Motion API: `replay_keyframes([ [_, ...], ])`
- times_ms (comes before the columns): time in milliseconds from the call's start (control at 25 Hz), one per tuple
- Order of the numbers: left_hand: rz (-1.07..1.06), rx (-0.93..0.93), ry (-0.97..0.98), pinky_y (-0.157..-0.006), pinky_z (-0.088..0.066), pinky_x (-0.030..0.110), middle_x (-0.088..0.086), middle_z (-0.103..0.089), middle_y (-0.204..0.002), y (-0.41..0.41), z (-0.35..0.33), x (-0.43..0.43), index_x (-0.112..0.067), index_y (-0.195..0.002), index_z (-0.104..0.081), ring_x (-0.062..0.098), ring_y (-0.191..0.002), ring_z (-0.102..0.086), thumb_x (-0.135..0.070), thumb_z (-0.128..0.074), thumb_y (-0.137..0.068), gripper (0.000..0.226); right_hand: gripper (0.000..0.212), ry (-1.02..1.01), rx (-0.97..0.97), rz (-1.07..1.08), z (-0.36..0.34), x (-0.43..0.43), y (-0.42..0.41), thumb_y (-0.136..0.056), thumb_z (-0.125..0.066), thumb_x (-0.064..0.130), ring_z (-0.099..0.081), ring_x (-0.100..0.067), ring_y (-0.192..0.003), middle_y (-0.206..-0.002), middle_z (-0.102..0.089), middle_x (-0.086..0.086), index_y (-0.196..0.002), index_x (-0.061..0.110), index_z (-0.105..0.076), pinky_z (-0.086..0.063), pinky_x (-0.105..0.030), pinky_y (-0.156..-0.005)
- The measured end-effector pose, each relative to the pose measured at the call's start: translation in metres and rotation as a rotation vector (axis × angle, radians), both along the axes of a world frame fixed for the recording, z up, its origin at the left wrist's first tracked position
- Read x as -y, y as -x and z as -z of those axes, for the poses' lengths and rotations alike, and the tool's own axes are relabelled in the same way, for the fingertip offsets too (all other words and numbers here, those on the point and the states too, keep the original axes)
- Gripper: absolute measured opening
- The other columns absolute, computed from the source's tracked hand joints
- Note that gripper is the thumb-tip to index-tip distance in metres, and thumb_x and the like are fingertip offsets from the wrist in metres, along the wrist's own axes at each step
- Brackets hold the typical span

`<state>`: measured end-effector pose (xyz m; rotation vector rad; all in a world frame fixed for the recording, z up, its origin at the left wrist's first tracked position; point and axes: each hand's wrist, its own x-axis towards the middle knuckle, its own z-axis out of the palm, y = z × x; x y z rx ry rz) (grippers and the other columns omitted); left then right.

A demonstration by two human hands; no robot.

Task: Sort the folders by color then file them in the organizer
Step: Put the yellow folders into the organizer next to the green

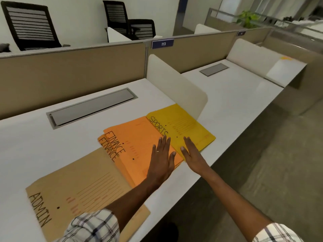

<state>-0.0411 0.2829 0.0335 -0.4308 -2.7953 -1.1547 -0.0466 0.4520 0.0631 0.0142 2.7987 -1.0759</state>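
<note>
A single view comes from the person's head, looking forward and down across the white bench (52,145) from close above. The left hand (161,165) and right hand (193,158), reaching in from the bottom edge, sit near the middle. The wide lens bends the partition (70,67) beyond the hands, and chairs (29,25) show farther off.

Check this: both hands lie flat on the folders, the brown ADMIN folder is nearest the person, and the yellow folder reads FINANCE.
One thing is wrong: in the head view the yellow folder reads SPORTS; FINANCE is on the orange folders. The rest holds: the left hand and right hand lie flat on the folders, and the brown ADMIN folder is nearest the person.
</note>
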Motion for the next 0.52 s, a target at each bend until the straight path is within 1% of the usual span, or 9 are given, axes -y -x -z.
replay_keyframes([
  [160,-0.068,0.021,0.025,-0.129,-0.003,0.046,0.001,-0.004,-0.171,0.032,0.008,-0.055,-0.018,-0.163,-0.016,0.016,-0.158,0.004,-0.038,-0.035,-0.109,0.06,0.06,-0.041,0.008,-0.056,0.005,-0.058,0.043,-0.107,-0.034,0.041,-0.002,-0.022,-0.156,-0.169,-0.004,-0.002,-0.16,0.024,-0.012,-0.013,-0.055,-0.124],
  [240,-0.104,0.066,0.023,-0.129,-0.002,0.046,0.001,-0.003,-0.171,0.044,0.013,-0.076,-0.02,-0.163,-0.014,0.015,-0.157,0.007,-0.039,-0.035,-0.109,0.06,0.06,-0.063,0.028,-0.08,0.009,-0.083,0.058,-0.107,-0.033,0.041,-0.001,-0.023,-0.156,-0.169,-0.002,-0.003,-0.16,0.024,-0.011,-0.013,-0.058,-0.123],
  [320,-0.157,0.108,0.052,-0.129,-0.001,0.047,0.0,-0.001,-0.171,0.054,0.018,-0.093,-0.02,-0.163,-0.013,0.014,-0.156,0.01,-0.041,-0.032,-0.109,0.061,0.06,-0.129,0.037,-0.123,0.016,-0.105,0.073,-0.107,-0.032,0.041,0.0,-0.025,-0.156,-0.169,0.0,-0.003,-0.161,0.024,-0.01,-0.012,-0.06,-0.122],
  [440,-0.214,0.198,0.131,-0.127,0.002,0.049,0.002,0.004,-0.171,0.063,0.031,-0.109,-0.018,-0.163,-0.01,0.02,-0.157,0.011,-0.045,-0.029,-0.109,0.064,0.061,-0.232,0.062,-0.18,0.028,-0.13,0.092,-0.108,-0.03,0.041,-0.001,-0.029,-0.156,-0.169,0.0,-0.005,-0.161,0.022,-0.008,-0.014,-0.06,-0.122],
  [520,-0.238,0.25,0.164,-0.127,0.001,0.049,0.005,0.006,-0.171,0.064,0.041,-0.115,-0.016,-0.163,-0.01,0.025,-0.158,0.011,-0.047,-0.031,-0.108,0.067,0.062,-0.3,0.072,-0.211,0.04,-0.14,0.098,-0.108,-0.029,0.043,-0.001,-0.029,-0.156,-0.169,0.001,-0.005,-0.161,0.021,-0.005,-0.013,-0.059,-0.122],
])
